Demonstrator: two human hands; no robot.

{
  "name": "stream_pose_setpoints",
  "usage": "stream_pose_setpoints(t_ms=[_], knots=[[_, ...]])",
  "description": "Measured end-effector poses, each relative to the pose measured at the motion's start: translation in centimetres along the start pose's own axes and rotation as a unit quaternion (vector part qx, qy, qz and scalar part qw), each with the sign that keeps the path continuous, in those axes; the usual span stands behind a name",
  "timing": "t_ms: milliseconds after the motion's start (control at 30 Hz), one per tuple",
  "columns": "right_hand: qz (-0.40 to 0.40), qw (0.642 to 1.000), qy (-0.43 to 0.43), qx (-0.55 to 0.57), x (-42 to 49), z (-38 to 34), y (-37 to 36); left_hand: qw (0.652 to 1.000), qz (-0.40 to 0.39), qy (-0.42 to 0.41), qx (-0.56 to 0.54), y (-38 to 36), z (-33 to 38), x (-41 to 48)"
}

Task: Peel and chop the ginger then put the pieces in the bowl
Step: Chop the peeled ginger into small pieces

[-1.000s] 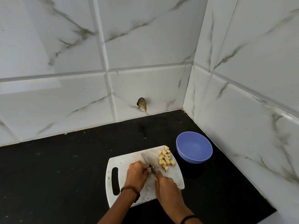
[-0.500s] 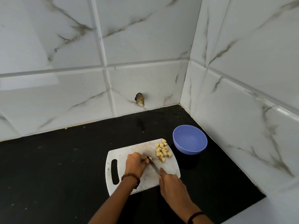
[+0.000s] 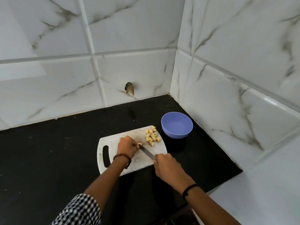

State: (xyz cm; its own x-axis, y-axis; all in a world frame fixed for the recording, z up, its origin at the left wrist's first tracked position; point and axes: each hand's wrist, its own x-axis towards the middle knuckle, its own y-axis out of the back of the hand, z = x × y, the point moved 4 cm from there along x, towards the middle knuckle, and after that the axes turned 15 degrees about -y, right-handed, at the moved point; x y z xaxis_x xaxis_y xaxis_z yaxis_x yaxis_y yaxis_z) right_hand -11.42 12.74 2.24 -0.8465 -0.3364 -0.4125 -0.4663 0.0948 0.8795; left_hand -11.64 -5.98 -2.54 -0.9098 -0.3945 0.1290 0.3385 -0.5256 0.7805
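A white cutting board [image 3: 113, 140] lies on the black counter. At its far right corner sits a pile of several pale yellow chopped ginger pieces [image 3: 152, 137]. My left hand [image 3: 127, 146] pinches a small remaining ginger piece [image 3: 140, 144] against the board. The knife [image 3: 146, 153] is gripped by my right hand [image 3: 165, 166], its blade pointing up-left with the tip at that piece. An empty blue bowl [image 3: 177, 125] stands on the counter just right of the board's far corner.
White marble-look tiled walls close the counter at the back and right, meeting in a corner behind the bowl. A dark hole [image 3: 129, 88] breaks the back wall tile. The black counter [image 3: 48, 151] stretches away to the left.
The view has shifted. My right hand drew back toward the board's near right edge, and the blade now lies flatter with its tip at the small piece under my left fingers.
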Motion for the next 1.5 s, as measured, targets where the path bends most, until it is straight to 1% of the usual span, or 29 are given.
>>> stream_pose_setpoints(t_ms=[167, 467, 567, 733, 833, 933, 1033, 1233, 1367, 1500], knots=[[-0.020, 1.000, -0.015, -0.017, 0.1, -0.4, 1.2, 1.000, -0.009, -0.011, 0.017, -0.3, -0.1, 0.1], [-0.042, 0.999, 0.010, -0.031, 0.0, -1.1, 3.9, 1.000, -0.023, -0.005, 0.019, -0.5, -0.3, 0.2], [-0.029, 1.000, 0.007, 0.006, 0.2, -0.2, 3.5, 0.999, -0.032, -0.012, 0.028, -0.8, -0.4, 0.4], [-0.017, 0.997, 0.019, 0.076, 0.6, 0.6, 2.9, 0.996, -0.050, -0.056, 0.039, -1.4, 0.3, 0.4], [-0.011, 0.994, 0.016, 0.109, 1.2, 0.7, 2.5, 0.996, -0.065, -0.051, 0.034, -1.6, 0.3, 0.5], [-0.007, 0.989, -0.006, 0.149, 2.0, 1.0, 2.1, 0.996, -0.065, -0.044, 0.040, -1.5, 0.3, 0.7], [0.000, 0.986, -0.017, 0.166, 2.6, 0.9, 2.0, 0.995, -0.065, -0.047, 0.052, -1.5, 0.3, 0.9], [-0.004, 0.982, -0.018, 0.190, 3.9, 0.2, 1.3, 0.994, -0.049, -0.070, 0.063, -1.9, 0.7, 1.0], [-0.010, 0.977, -0.020, 0.211, 4.5, -0.5, 0.4, 0.996, -0.014, -0.057, 0.065, -1.8, 0.5, 1.0], [-0.006, 0.974, -0.021, 0.225, 4.5, -0.5, -0.5, 0.999, -0.008, -0.026, 0.046, -1.6, 0.6, 0.8]])
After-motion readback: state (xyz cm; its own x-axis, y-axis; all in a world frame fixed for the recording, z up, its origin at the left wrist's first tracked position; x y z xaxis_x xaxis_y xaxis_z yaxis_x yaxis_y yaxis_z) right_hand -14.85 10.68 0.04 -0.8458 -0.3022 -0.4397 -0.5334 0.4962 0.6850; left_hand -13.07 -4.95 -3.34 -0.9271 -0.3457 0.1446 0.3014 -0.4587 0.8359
